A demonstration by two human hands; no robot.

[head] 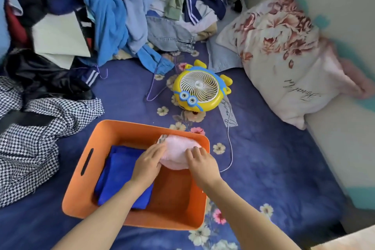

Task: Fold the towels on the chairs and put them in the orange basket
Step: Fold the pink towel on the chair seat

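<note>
inside orange basket [113,128] | fluffy pink towel [178,148], folded | left hand [149,165], right hand [199,165] grip it

Dark cursive script on the floral pillow [284,63] at the right edge of the bed [274,158], upside down, too loopy to read, more cursive on the white strip [228,114] just beside the yellow fan [199,87], equally unreadable
</note>
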